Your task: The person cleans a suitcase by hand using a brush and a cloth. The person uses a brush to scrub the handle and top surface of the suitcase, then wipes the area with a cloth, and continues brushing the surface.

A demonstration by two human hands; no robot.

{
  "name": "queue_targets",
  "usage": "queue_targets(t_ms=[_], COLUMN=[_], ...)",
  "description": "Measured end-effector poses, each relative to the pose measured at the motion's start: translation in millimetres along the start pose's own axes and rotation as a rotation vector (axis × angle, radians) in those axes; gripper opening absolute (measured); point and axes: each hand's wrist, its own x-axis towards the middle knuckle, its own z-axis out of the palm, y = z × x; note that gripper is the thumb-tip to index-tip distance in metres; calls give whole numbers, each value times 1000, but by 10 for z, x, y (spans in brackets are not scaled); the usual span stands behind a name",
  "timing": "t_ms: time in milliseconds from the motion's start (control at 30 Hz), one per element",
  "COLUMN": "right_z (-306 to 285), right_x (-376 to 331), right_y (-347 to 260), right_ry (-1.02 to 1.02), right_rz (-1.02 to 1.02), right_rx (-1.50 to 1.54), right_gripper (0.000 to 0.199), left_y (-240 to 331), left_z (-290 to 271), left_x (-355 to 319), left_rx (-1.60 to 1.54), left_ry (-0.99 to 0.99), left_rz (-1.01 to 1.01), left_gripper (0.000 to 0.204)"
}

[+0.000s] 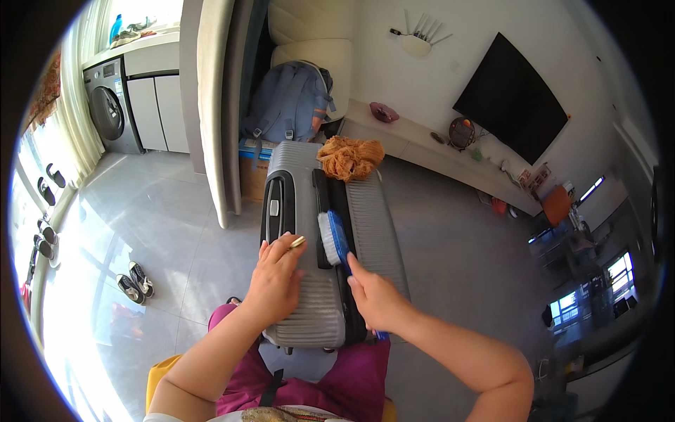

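A grey ribbed suitcase (pixel 316 302) lies lengthwise in front of my knees, its black handle (pixel 278 204) on the left part of the surface facing up. My right hand (pixel 373 295) is closed around the handle of a blue scrubbing brush (pixel 337 232). White bristles face left, over the black strip along the suitcase's middle. On the left half of the case rests my left hand (pixel 275 281), fingers stretched forward; a small gold-coloured piece, perhaps a ring, shows at them. A crumpled orange-brown cloth (pixel 348 158) lies at the suitcase's far end.
Beyond the suitcase, a blue-grey backpack (pixel 292 98) leans on a cream chair (pixel 313 49), above a cardboard box (pixel 253 176). A long low cabinet (pixel 415 144) runs along the right wall. Shoes (pixel 137 281) stand on the tiled floor at left, below a curtain (pixel 214 105).
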Motion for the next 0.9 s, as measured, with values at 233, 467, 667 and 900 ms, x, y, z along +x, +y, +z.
queue_targets(t_ms=[233,467,667,900], right_z=[-231,-136,-334,-254], right_x=[874,93,1306,463], right_y=[-52,33,60,127], right_ry=[106,-72,109,36], right_rz=[55,25,-29,-61], right_rx=[284,201,-47,46], right_gripper=[50,50,49,49], left_y=[105,83,137,75], left_z=[59,-5,72,69], left_x=[81,0,76,50], left_rx=[-52,27,2,-58], left_ry=[-8,-4,-6,-13], left_rz=[23,9,51,-1], left_gripper=[50,49,50,47])
